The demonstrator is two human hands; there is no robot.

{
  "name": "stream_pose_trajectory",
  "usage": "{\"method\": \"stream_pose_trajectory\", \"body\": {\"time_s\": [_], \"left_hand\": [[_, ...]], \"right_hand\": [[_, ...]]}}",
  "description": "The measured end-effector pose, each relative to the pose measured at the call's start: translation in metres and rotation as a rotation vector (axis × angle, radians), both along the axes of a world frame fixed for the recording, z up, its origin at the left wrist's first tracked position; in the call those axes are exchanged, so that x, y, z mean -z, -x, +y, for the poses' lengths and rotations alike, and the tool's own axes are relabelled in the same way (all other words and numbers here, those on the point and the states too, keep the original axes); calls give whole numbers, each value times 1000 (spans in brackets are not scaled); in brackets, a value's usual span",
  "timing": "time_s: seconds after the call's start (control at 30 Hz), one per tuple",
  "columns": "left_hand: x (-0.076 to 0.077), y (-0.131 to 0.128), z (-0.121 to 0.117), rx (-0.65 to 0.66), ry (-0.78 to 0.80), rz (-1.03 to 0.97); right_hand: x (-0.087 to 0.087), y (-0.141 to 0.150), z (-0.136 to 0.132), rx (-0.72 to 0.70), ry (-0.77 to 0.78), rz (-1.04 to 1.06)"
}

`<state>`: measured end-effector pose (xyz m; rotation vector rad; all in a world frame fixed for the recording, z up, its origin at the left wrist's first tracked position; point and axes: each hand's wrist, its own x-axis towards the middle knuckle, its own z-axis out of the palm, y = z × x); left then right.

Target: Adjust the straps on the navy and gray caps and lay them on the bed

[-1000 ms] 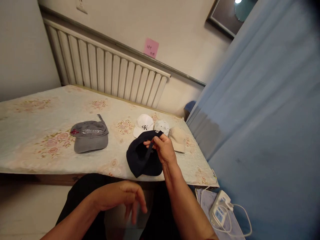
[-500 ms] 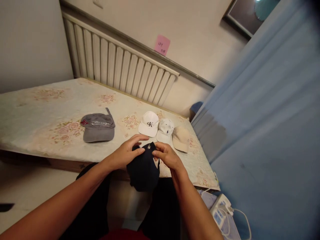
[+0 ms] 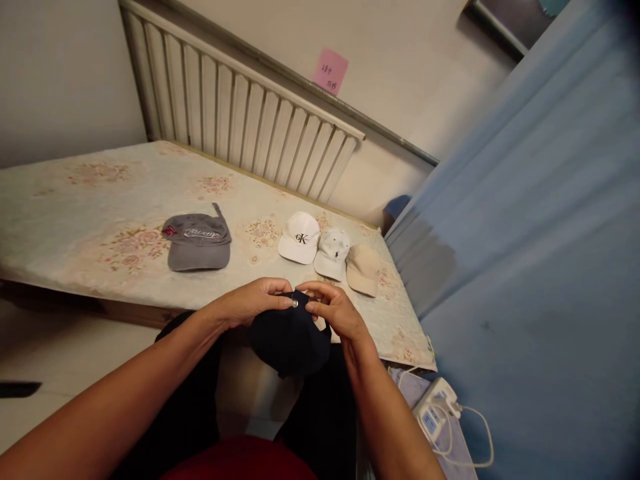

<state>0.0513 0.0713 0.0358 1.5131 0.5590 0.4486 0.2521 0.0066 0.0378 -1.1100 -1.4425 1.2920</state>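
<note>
A dark baseball cap hangs between my hands above my lap, its back strap and a small shiny buckle turned up toward me. My left hand pinches the strap side near the buckle, thumb on top. On the other side, my right hand grips the strap edge between thumb and fingers. Beyond them on the bed lie a white cap with black letters, a white cap with a small dark logo and a beige cap, side by side. Apart to the left lies a grey cap, its strap sticking up.
The bed has a floral cover. A white radiator stands behind it. A blue curtain hangs at right, with a white power strip and cables on a low surface beside it. A pink note is on the wall.
My left fingers have closed in beside the buckle, and the dark cap has turned slightly. The view has tilted down a little; the other caps stay put.
</note>
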Motion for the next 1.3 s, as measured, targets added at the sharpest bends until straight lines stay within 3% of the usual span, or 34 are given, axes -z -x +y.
{"method": "stream_pose_trajectory", "body": {"time_s": [0.17, 0.4, 0.93, 1.3], "left_hand": [[4, -2, -3, 42, 47, 7], [8, -6, -8, 50, 47, 39], [22, -14, -15, 57, 127, -14], [31, -18, -16, 166, 336, -62]], "right_hand": [[4, -4, -4, 41, -33, -39], [-1, -5, -11, 60, -178, -249], [-13, 2, -22, 21, -67, -431], [-5, 2, -22, 1, -29, -412]]}}
